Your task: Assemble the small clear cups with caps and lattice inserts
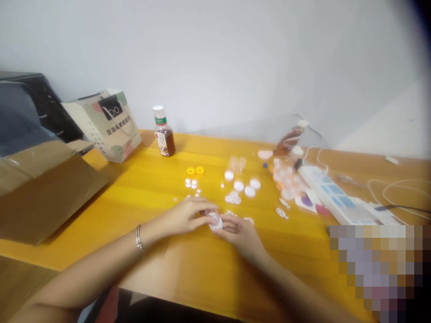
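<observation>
Broadly, we view a table (202,273) with a box (47,202) at its left, a bag (116,130) beyond the box and, toward the back, an upright bottle (164,142). The left hand (188,216) and the right hand (241,234) meet above the table; both grasp one small translucent piece (216,221), left thumb and fingers about one side, right fingertips and thumb against the other. Blur hides its finer form from us. We judge that light, opposed fingertip pressure suits it, since a thin side might flex, and that a low hold would shorten any fall. Just beyond the hands we find flat cutouts (233,198); we would lift the knuckles clear rather than sweep across them. Farther off lie white discs (239,185) and two yellow discs (191,171); smallest, white buttons (187,181) sit before the yellow pair, best left undisturbed.
</observation>
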